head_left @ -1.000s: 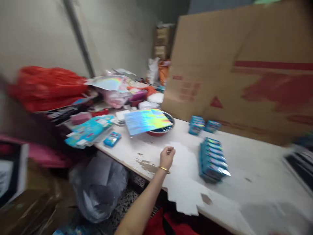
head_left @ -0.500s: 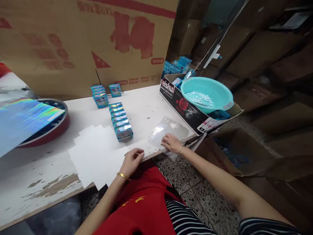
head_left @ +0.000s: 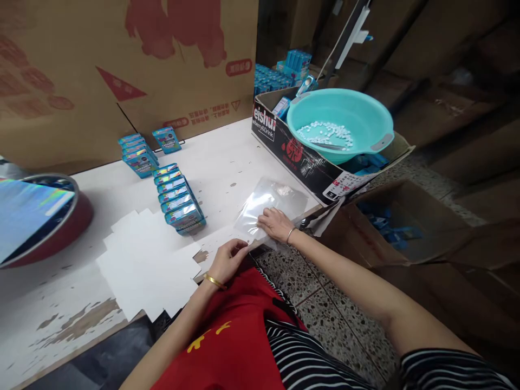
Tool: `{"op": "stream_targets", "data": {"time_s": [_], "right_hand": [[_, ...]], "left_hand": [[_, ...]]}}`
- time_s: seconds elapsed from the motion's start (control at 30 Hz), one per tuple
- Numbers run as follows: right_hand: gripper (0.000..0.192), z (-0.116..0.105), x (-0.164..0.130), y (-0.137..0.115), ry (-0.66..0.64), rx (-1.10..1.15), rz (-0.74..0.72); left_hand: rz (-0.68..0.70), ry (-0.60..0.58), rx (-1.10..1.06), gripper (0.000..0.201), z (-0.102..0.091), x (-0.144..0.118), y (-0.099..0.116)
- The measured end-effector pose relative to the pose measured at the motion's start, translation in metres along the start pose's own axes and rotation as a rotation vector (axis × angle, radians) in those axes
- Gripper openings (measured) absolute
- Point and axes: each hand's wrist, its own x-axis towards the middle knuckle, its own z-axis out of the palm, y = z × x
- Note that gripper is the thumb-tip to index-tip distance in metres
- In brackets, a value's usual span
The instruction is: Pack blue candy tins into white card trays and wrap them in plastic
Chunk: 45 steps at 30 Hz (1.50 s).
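Clear plastic film (head_left: pixel 254 203), apparently thin sheets or bags in a stack, lies at the table's front edge and partly hangs over it. My right hand (head_left: pixel 276 225) rests on top of the film with its fingers laid along the surface. At the near left corner of the film, my left hand (head_left: pixel 229 259) is closed in a pinch, thumb against fingers, seemingly on the film's edge. Left of the hands stands a row of small blue printed packs (head_left: pixel 179 197). White sheets with stepped edges (head_left: pixel 148 265) lie fanned beside my left forearm.
More blue packs (head_left: pixel 138 154) stand near a large cardboard panel (head_left: pixel 81 65). To the right, a turquoise basin (head_left: pixel 341 122) with small white pieces sits on a black printed carton (head_left: pixel 284 146). A red round tin (head_left: pixel 77 216) is far left. An open box (head_left: pixel 439 238) stands on the floor.
The view has turned and come closer. My left hand has moved right to the film's near corner, its fingers pinched there. My right hand stays on the film.
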Motion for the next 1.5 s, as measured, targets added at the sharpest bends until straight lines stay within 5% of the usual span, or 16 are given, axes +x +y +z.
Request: {"op": "stream_targets", "data": {"time_s": [0.33,0.5,0.67,0.87,1.03,1.1,1.17,1.23,1.4,1.5], "right_hand": [[0.031,0.000,0.010,0.013,-0.008,0.054,-0.055],[0.025,0.001,0.017,0.021,0.112,0.397,0.013],[0.029,-0.010,0.022,-0.003,0.379,0.861,0.046],[0.029,-0.021,0.031,-0.036,0.454,1.011,0.015],[0.024,-0.026,0.032,-0.048,0.363,0.928,-0.038],[0.040,-0.027,0.024,-0.054,0.291,0.861,-0.062],[0.078,-0.025,0.015,-0.061,0.178,0.842,-0.107],[0.091,-0.019,0.008,-0.069,0.116,0.834,-0.093],[0.054,-0.006,0.015,-0.080,0.274,0.789,0.233],[0.031,-0.012,0.030,-0.075,0.337,0.838,0.300]], "left_hand": [[-0.010,-0.007,0.027,0.030,0.006,0.007,0.000],[-0.068,0.019,-0.090,0.032,0.011,0.012,0.009],[-0.169,0.241,-0.399,0.047,0.019,0.035,0.018],[-0.180,0.374,-0.490,0.023,0.004,0.050,0.014],[-0.262,0.169,-0.861,0.032,-0.002,0.047,0.018],[-0.264,0.104,-0.942,0.040,-0.002,0.047,0.019],[-0.249,0.101,-0.926,0.043,-0.002,0.049,0.016],[-0.224,0.129,-0.857,0.044,0.001,0.052,0.011],[-0.026,0.137,-0.449,0.041,-0.004,0.044,0.021],[0.063,0.045,-0.198,0.037,-0.046,0.022,0.047]]}}
